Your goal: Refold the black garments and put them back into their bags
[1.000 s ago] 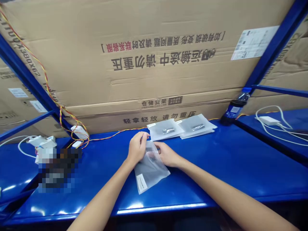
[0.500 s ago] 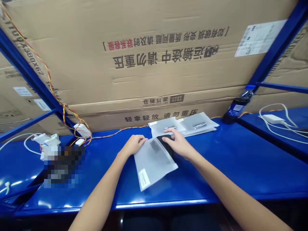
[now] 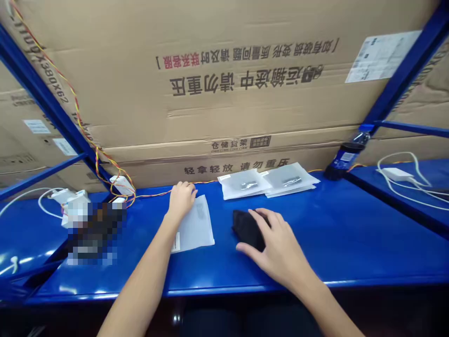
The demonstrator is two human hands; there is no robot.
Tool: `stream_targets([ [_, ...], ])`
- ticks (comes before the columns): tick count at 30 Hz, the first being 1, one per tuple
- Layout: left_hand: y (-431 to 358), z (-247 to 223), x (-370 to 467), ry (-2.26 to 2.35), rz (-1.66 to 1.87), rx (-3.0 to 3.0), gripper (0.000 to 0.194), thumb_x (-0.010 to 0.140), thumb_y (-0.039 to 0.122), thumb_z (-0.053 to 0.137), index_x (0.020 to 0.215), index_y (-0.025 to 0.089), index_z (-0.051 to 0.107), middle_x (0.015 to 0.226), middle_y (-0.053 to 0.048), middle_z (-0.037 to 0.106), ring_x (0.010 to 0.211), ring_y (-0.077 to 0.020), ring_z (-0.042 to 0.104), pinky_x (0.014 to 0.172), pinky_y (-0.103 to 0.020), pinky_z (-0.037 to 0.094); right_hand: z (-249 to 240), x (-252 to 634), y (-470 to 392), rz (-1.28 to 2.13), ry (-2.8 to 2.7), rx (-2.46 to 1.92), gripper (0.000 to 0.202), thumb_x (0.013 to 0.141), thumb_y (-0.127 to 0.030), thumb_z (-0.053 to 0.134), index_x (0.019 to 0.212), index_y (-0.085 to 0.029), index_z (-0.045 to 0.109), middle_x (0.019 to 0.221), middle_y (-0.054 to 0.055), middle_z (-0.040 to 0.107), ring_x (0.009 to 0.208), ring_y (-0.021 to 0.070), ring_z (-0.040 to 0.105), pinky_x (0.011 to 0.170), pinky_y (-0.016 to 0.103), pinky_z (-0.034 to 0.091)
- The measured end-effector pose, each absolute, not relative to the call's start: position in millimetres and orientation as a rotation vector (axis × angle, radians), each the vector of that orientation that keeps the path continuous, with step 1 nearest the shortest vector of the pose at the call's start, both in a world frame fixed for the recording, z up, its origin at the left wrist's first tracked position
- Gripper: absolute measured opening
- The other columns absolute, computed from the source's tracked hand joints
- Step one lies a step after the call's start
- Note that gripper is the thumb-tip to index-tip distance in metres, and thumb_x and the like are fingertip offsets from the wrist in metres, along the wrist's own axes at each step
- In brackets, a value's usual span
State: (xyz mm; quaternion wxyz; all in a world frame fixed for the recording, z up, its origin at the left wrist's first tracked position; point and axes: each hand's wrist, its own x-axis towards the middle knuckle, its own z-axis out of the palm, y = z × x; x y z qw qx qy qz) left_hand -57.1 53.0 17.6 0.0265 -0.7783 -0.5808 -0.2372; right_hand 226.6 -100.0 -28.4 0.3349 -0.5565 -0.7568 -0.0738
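My left hand [image 3: 182,199] is closed at the upper edge of a frosted zip bag [image 3: 198,224], which lies on the blue shelf with a white label at its lower left corner. Right of it, my right hand [image 3: 275,241] reaches around a folded black cloth-like item [image 3: 248,230], thumb along the front side and fingers over the top. The palm hides part of that black item. Behind both hands lie more frosted bags, one at the left [image 3: 242,184] and a small stack at the right [image 3: 289,180], each with a dark mark or item showing.
A dark drink bottle [image 3: 345,154] stands by the right blue post. White chargers [image 3: 72,206] and a pixelated dark object [image 3: 96,229] are at left. Twisted red-yellow wires [image 3: 98,164] run down the left post. Large cardboard [image 3: 224,112] backs the shelf [image 3: 315,234].
The black item has come out of the frosted bag and moved slightly right and nearer with my right hand. My left hand has carried the bag left and laid it flat.
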Motion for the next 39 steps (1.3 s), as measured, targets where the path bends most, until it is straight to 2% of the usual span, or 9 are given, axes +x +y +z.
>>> stream_targets([
  [6, 15.0, 18.3, 5.1, -1.537, -0.832, -2.684, 0.03, 0.103, 0.036, 0.052, 0.085, 0.022, 0.071, 0.085, -0.008, 0.073, 0.088, -0.026, 0.066, 0.086, -0.036, 0.048, -27.6, 222.5, -102.6, -0.022, -1.928, -1.406, 0.025, 0.101, -0.031, 0.054, 0.113, -0.022, 0.073, 0.109, 0.014, 0.074, 0.097, 0.032, 0.069, 0.086, 0.047, 0.056],
  [12, -11.7, 0.1, 41.6, -1.455, -0.801, -2.935, 0.048, 0.112, 0.04, 0.03, 0.081, 0.023, 0.063, 0.076, -0.003, 0.071, 0.073, -0.0212, 0.067, 0.069, -0.031, 0.045, -16.6, 246.0, -96.4, 0.284, -1.445, -1.465, 0.039, 0.099, -0.057, 0.057, 0.101, -0.023, 0.076, 0.098, 0.012, 0.075, 0.087, 0.0282, 0.071, 0.077, 0.038, 0.058],
  [15, -10.9, -7.7, 41.0, -1.453, -0.69, -2.985, 0.037, 0.102, 0.052, 0.054, 0.079, 0.023, 0.061, 0.073, -0.003, 0.068, 0.073, -0.0236, 0.066, 0.066, -0.032, 0.043, -25.5, 273.8, -92.2, 0.156, -1.27, -1.653, 0.046, 0.096, -0.062, 0.057, 0.109, -0.021, 0.073, 0.099, 0.014, 0.076, 0.088, 0.0312, 0.071, 0.077, 0.041, 0.058],
  [18, -7.5, -11.9, 37.6, -1.426, -0.569, -3.029, 0.031, 0.089, 0.049, 0.074, 0.077, 0.024, 0.06, 0.076, -0.003, 0.068, 0.076, -0.0252, 0.066, 0.067, -0.032, 0.043, -42.6, 297.5, -90.9, -0.157, -1.342, -1.859, 0.05, 0.099, -0.057, 0.047, 0.119, -0.017, 0.07, 0.104, 0.019, 0.074, 0.097, 0.0385, 0.067, 0.083, 0.053, 0.055],
  [24, -4.4, -11.9, 34.7, -1.429, -0.508, -3.051, 0.026, 0.088, 0.046, 0.075, 0.083, 0.024, 0.062, 0.08, -0.003, 0.069, 0.08, -0.0258, 0.066, 0.069, -0.032, 0.045, -56.7, 296.2, -96.2, -0.237, -1.616, -1.665, 0.054, 0.101, -0.061, 0.047, 0.124, -0.016, 0.068, 0.116, 0.019, 0.071, 0.11, 0.037, 0.065, 0.095, 0.053, 0.054],
  [28, -2.5, -8.9, 32.9, -1.41, -0.506, -3.071, 0.022, 0.088, 0.043, 0.077, 0.088, 0.024, 0.065, 0.078, -0.002, 0.068, 0.082, -0.0249, 0.066, 0.072, -0.032, 0.047, -52.1, 284.7, -95.3, -0.164, -1.743, -1.645, 0.051, 0.1, -0.061, 0.049, 0.119, -0.018, 0.071, 0.11, 0.016, 0.075, 0.104, 0.0366, 0.07, 0.089, 0.051, 0.057],
  [33, 11.2, -0.5, 15.9, -1.401, -0.42, -3.085, 0.015, 0.091, 0.026, 0.074, 0.106, 0.024, 0.073, 0.088, -0.004, 0.072, 0.089, -0.0246, 0.068, 0.084, -0.037, 0.053, -39.5, 317.1, -80.7, -0.009, -1.578, -1.614, 0.044, 0.099, -0.053, 0.051, 0.124, -0.023, 0.071, 0.118, 0.013, 0.077, 0.111, 0.034, 0.072, 0.095, 0.046, 0.056],
  [36, 23.5, 3.7, -1.2, -1.471, -0.306, -3.075, 0.024, 0.1, 0.034, 0.069, 0.12, 0.021, 0.07, 0.116, -0.008, 0.072, 0.1, -0.0233, 0.069, 0.091, -0.041, 0.059, -35.8, 354.5, -73.6, 0.009, -1.384, -1.842, 0.051, 0.094, -0.055, 0.055, 0.126, -0.019, 0.069, 0.106, 0.016, 0.079, 0.102, 0.0377, 0.073, 0.089, 0.05, 0.056],
  [39, 29.6, 7.7, -11.9, -1.53, -0.288, -3.029, 0.028, 0.103, 0.035, 0.065, 0.126, 0.019, 0.067, 0.13, -0.011, 0.067, 0.111, -0.0256, 0.068, 0.095, -0.046, 0.059, -39.8, 378.5, -72.4, 0.04, -1.339, -1.976, 0.043, 0.093, -0.049, 0.052, 0.11, -0.017, 0.074, 0.097, 0.019, 0.078, 0.095, 0.0393, 0.073, 0.086, 0.053, 0.054],
])
